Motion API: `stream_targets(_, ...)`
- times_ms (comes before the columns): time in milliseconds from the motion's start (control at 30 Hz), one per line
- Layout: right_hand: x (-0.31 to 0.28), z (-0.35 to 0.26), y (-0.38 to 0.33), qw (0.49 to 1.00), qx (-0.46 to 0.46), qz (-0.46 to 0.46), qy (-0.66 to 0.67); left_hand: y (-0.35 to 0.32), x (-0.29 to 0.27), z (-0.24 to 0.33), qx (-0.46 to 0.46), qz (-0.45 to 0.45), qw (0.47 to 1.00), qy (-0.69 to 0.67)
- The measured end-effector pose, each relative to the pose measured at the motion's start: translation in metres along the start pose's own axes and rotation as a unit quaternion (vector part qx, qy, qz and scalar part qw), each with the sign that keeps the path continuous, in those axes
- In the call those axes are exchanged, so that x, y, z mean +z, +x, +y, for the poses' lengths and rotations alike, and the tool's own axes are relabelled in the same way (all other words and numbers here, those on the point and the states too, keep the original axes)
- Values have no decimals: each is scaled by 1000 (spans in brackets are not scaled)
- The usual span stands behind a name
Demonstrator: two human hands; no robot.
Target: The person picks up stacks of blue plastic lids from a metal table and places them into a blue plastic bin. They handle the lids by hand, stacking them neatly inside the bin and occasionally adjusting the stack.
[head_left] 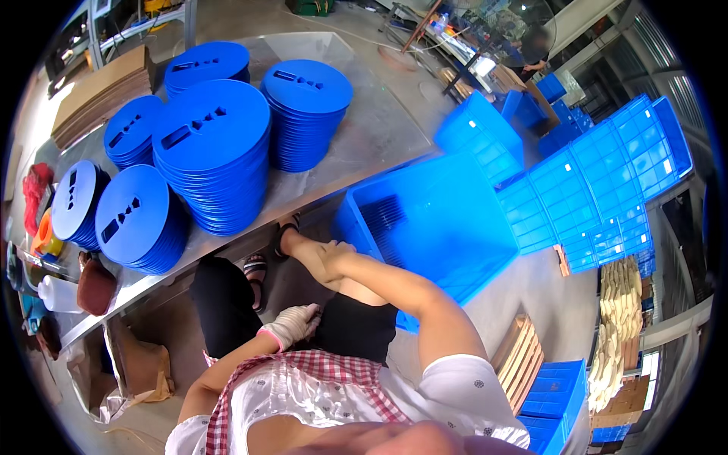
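My left hand [292, 327], in a pale knitted glove, rests on my lap by the black trousers. Its fingers are curled in, and whatever may be inside them is hidden. Bare, my right hand [331, 256] is wrapped round my raised right lower leg [302, 246], below the rolled-up trouser leg. Neither hand touches the worktable [371, 114] ahead. On it stand several stacks of blue plastic discs with cut-out slots, the tallest stack [212, 125] in the middle. A large open blue crate [455, 205] stands right of my leg, with a ribbed dark patch inside.
Stacked blue crates [591, 171] rise at the right. Flat cardboard [102, 95] lies at the table's far left; a white bottle [61, 294] and a brown pad-like object [97, 287] sit at its near left. A wooden slatted piece [519, 356] is beside my right arm. Another person [535, 57] is far back.
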State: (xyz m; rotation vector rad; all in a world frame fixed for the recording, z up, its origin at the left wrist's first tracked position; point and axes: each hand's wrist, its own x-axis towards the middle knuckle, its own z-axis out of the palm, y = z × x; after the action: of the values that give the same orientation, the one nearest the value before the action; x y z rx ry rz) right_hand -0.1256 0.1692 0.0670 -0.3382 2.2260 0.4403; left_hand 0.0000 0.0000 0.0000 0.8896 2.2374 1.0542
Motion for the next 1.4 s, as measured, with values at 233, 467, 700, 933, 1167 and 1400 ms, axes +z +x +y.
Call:
stream_targets(233,40,-9,-47,971,-58,139,-185,-15,-11,3,19,32,999,22)
stream_targets(467,39,-20,-139,951,-221,133,-168,-18,-15,23,-91,-30,993,-66)
stream_targets(700,127,-17,-132,912,-399,63,70,-9,21,18,-54,-20,998,12)
stream_targets(933,25,21,-70,939,-268,216,-3,-12,5,26,-115,-87,989,41)
stream_targets(1167,83,-15,-73,903,-275,204,-258,-11,-4,25,-165,-109,978,62)
stream_targets(1400,97,-10,-145,888,-349,275,-117,-11,2,26,-154,-131,976,84)
